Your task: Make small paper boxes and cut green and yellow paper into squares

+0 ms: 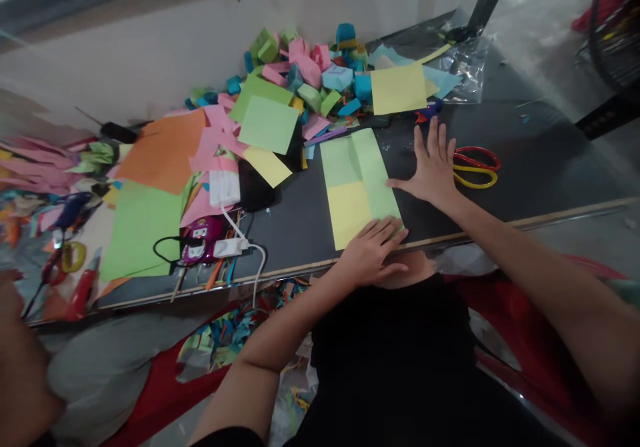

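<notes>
A sheet of green and yellow paper [349, 210] lies on the dark table in front of me, with a light green strip folded over along its right side. My left hand [373, 250] rests flat on the near end of that strip, fingers extended. My right hand [434, 167] is spread open beside the sheet's right edge, its thumb tip at the fold and nothing in its grasp. Just right of that hand lies a pair of scissors [477, 167] with red and yellow handles.
Folded paper pieces [310, 67] are heaped against the wall. Loose coloured sheets [160, 147], a white power adapter [227, 247] with a cable and a red utility knife [85, 290] lie to the left. A seated person's leg [115, 367] shows at lower left, a fan [615, 40] at upper right.
</notes>
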Available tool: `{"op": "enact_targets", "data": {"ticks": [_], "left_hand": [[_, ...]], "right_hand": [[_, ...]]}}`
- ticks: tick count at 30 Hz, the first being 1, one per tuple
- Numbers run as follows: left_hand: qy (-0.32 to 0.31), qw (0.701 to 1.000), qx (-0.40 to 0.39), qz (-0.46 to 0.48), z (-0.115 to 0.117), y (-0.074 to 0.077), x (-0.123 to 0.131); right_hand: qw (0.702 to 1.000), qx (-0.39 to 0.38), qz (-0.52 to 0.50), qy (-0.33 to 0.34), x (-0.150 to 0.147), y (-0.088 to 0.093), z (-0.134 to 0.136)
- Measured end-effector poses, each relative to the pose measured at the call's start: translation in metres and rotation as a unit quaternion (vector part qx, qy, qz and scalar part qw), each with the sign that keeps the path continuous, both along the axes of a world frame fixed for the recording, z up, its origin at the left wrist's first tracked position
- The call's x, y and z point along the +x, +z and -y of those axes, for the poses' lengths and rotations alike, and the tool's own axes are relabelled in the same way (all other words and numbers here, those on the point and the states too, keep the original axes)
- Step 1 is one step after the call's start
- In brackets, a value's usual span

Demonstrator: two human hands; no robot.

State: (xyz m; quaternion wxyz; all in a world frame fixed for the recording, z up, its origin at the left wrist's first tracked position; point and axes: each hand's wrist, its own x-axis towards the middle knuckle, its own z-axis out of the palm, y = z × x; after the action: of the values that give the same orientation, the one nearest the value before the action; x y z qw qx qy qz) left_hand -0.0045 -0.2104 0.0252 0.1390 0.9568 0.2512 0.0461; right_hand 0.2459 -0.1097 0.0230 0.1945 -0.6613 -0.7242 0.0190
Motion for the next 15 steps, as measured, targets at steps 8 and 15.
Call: {"op": "enact_targets", "data": {"ticks": [8,15], "left_hand": [[-0.004,1.000,-0.004,-0.001,0.000,0.003,0.001],[-0.008,1.000,-0.003,-0.005,0.000,0.000,0.000]], "right_hand": [[1.000,-0.022,0.006,-0.005,0.005,-0.005,-0.072],[0.986,-0.111,-0.001,-0.128,-0.005,0.016,-0.101]]}}
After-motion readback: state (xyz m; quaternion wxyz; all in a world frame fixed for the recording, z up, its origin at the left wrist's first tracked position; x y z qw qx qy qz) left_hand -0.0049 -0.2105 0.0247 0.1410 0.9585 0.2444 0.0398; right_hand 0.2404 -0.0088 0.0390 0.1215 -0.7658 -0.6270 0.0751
